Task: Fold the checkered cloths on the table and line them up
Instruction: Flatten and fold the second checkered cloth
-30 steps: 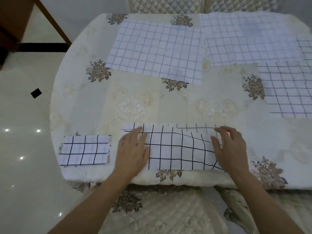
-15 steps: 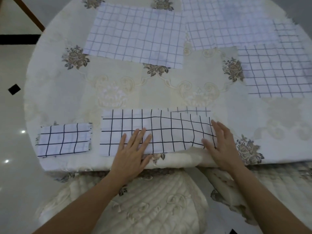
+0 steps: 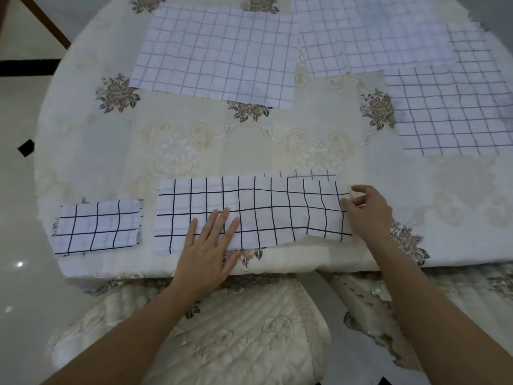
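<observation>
A white cloth with bold black checks (image 3: pixel 266 212) lies folded into a long strip near the table's front edge. My left hand (image 3: pixel 208 243) rests flat on its lower middle, fingers spread. At the strip's right end my right hand (image 3: pixel 366 212) pinches the edge between thumb and fingers. A small folded checkered cloth (image 3: pixel 97 226) sits to the left of the strip. Three unfolded cloths with thin checks lie farther back: one at centre (image 3: pixel 216 54), one at back right (image 3: pixel 369 40), one at the right edge (image 3: pixel 455 109).
The round table (image 3: pixel 277 140) wears a cream floral tablecloth. A quilted chair seat (image 3: pixel 222 329) is right below the front edge, between my arms. Glossy floor shows on the left, and a wooden leg (image 3: pixel 44 20) stands at the top left.
My left hand slid from the strip's left end toward its middle. My right hand went from pressing flat on the right end to pinching its edge. The view shifted closer.
</observation>
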Action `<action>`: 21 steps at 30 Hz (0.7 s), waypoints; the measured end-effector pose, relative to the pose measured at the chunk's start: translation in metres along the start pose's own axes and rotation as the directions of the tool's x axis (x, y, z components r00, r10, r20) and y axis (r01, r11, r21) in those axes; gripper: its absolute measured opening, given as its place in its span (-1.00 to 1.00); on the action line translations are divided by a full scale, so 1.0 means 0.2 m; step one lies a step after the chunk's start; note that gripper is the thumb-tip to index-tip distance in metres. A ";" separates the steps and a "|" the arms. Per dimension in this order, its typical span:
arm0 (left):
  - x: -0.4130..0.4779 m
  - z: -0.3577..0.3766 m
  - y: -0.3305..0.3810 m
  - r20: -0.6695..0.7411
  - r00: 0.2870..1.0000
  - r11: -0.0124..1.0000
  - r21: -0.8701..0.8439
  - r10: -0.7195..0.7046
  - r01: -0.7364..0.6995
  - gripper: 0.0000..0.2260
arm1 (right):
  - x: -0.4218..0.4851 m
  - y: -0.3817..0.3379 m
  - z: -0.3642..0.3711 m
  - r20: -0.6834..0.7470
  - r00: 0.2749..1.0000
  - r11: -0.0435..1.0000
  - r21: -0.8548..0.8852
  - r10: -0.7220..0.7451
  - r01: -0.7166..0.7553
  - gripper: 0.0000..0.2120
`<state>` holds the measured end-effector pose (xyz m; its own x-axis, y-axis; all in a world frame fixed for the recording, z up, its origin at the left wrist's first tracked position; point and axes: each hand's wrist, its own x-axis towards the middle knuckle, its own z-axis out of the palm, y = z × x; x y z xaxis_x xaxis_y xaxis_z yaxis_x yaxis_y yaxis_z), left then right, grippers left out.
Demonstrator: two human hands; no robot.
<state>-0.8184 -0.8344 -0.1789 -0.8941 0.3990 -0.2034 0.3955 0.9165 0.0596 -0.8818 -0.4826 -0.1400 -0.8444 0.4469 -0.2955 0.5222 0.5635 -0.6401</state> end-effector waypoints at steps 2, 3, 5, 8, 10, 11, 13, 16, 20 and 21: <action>0.00 0.00 0.00 0.014 1.000 1.000 0.003 -0.002 0.002 -0.39 | 0.03 -0.02 -0.01 -0.043 0.999 1.000 0.013 -0.020 0.021 -0.71; 0.00 0.00 -0.01 0.020 1.000 1.000 0.003 -0.003 0.003 -0.39 | 0.05 -0.02 -0.01 -0.055 0.998 0.999 0.024 -0.026 0.027 -0.71; 0.00 -0.01 0.00 0.029 1.000 1.000 0.004 -0.006 0.005 -0.39 | 0.07 -0.03 -0.01 -0.051 0.998 0.997 0.064 -0.031 0.034 -0.70; 0.00 -0.02 0.00 0.032 0.999 1.000 0.009 -0.008 0.008 -0.39 | 0.04 -0.03 -0.02 0.007 1.000 0.982 0.186 -0.028 0.026 -0.64; 0.00 -0.03 0.01 0.008 1.000 1.000 -0.002 -0.028 0.028 -0.36 | -0.01 0.01 -0.05 0.054 0.997 0.981 0.188 -0.064 0.052 -0.61; 0.01 -0.04 0.02 -0.013 0.999 0.999 -0.013 -0.038 0.038 -0.35 | -0.04 0.04 -0.07 0.084 0.992 0.984 0.162 -0.092 0.077 -0.60; 0.04 -0.07 0.05 -0.053 0.998 0.999 -0.034 -0.028 0.027 -0.35 | -0.08 0.09 -0.08 0.143 0.982 0.989 0.099 -0.124 0.111 -0.57; 0.12 -0.10 0.14 -0.058 0.997 0.998 -0.035 0.048 -0.051 -0.38 | -0.08 0.14 -0.05 0.146 0.981 0.990 0.076 -0.128 0.118 -0.53; 0.16 -0.06 0.18 0.001 0.998 0.997 -0.019 0.070 -0.070 -0.40 | -0.05 0.11 -0.01 0.110 0.981 0.983 0.109 -0.161 0.149 -0.56; 0.16 -0.05 0.17 0.009 0.998 0.998 -0.013 0.062 -0.061 -0.41 | -0.05 0.10 0.00 0.111 0.980 0.984 0.093 -0.163 0.154 -0.56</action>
<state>-0.8347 -0.7900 -0.1742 -0.8661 0.4544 -0.2084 0.4469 0.8906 0.0850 -0.8628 -0.4749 -0.1504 -0.9264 0.2690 -0.2636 0.3730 0.5585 -0.7409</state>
